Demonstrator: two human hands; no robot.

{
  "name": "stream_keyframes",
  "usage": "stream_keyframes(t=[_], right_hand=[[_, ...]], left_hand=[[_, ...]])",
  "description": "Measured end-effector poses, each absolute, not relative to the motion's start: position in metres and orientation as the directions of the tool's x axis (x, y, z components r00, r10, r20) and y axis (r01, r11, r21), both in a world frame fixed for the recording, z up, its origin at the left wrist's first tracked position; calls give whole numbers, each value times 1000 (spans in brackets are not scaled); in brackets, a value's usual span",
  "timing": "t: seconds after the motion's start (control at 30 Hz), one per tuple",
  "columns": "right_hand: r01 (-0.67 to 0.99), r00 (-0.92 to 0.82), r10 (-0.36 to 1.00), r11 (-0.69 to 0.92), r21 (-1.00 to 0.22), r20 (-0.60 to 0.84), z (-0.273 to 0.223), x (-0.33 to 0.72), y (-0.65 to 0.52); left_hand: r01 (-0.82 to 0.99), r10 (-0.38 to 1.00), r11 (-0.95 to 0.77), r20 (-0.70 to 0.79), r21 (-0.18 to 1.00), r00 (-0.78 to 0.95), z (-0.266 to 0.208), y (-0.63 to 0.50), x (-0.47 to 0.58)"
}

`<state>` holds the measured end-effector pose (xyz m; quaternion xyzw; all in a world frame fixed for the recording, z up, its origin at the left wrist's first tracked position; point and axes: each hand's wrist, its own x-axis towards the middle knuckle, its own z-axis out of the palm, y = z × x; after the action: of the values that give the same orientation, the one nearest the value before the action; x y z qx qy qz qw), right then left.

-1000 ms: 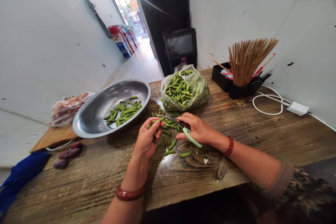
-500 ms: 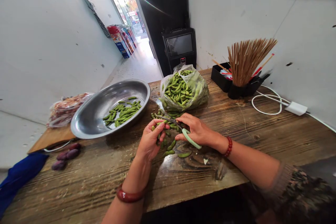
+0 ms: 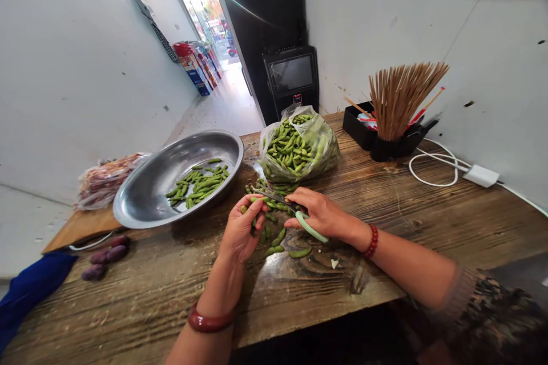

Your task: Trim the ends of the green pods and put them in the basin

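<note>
Brown sticks [image 3: 400, 102] stand in a black holder [image 3: 385, 150] near a white adapter [image 3: 482, 175]; purple lumps [image 3: 116, 253] lie near blue cloth [image 3: 36, 282].

The scissors [image 3: 303, 224], with grey metal blades and a pale green handle, lie in the right hand [image 3: 317, 212] above the worktop [image 3: 355, 205], their blades pointing forward and leftward. Small, plump green pods [image 3: 258, 199] show at the left hand's [image 3: 240, 229] fingertips, close beside the blades; contact is unclear.

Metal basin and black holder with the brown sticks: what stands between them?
In the head view, a plastic bag of green pods stands between the metal basin and black holder.
</note>
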<state>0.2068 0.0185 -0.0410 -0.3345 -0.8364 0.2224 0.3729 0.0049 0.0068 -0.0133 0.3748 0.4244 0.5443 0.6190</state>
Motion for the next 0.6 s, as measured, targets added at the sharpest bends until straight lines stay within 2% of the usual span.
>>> stream_keyframes(t=[0.2,0.47,0.6], right_hand=[[404,-514,728,672,-620,454,-40,207,17],[439,-458,769,632,-638,447,-37,210,21],[441,-487,755,646,-623,438,-37,210,20]], left_hand=[[-382,994,109,-111,918,18,-16,9,3],[-194,996,82,-73,978,55,-10,4,6],[-162,996,89,-85,983,27,-11,4,7]])
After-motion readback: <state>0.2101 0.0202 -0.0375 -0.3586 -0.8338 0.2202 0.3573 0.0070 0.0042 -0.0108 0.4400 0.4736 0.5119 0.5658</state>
